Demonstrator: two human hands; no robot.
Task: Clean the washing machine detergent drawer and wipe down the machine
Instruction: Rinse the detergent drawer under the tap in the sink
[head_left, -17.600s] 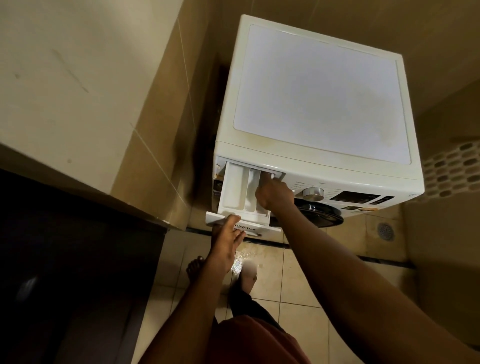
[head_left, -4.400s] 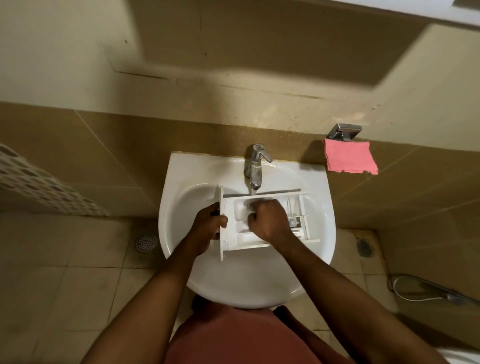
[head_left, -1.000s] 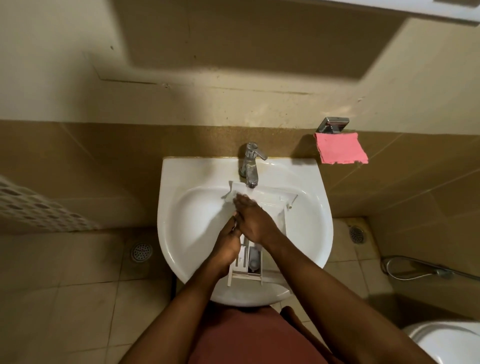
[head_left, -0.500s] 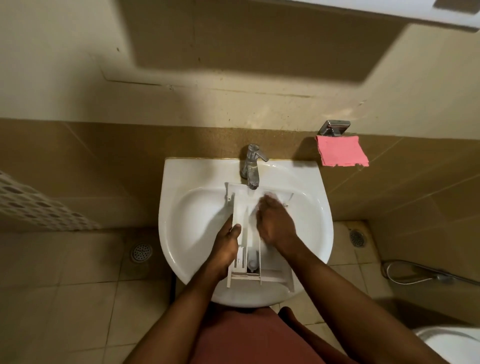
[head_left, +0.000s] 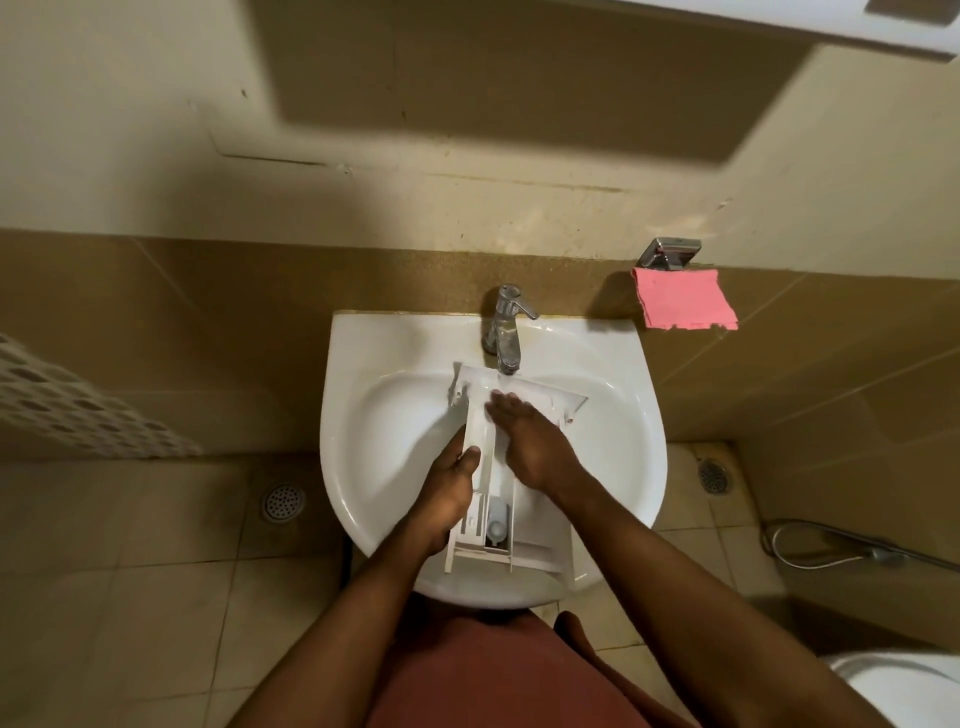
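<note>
The detergent drawer lies lengthwise in the washbasin. One end sits under the tap at the back of the basin and the other rests on the basin's front rim. Both hands are on it. The left hand grips its left side wall about halfway along, fingers wrapped under the outside and thumb hooked over the top edge. The right hand lies inside the drawer toward the tap end, its fingers straight and flat against the plastic, and it holds nothing. The drawer is white plastic, open side up, split by long dividers into narrow channels. A small round white insert sits in the middle channel near the basin's front, and the end beneath the spout flares wider. A pale blur just below the spout may be running water, but that is unclear. On the wall to the right of the basin a pink cloth hangs from a chrome holder. Floor drains are set in the tiles left and right of the basin. A metal hose lies further right, and a white perforated basket stands far to the left. The right forearm covers part of the drawer's right channel.
</note>
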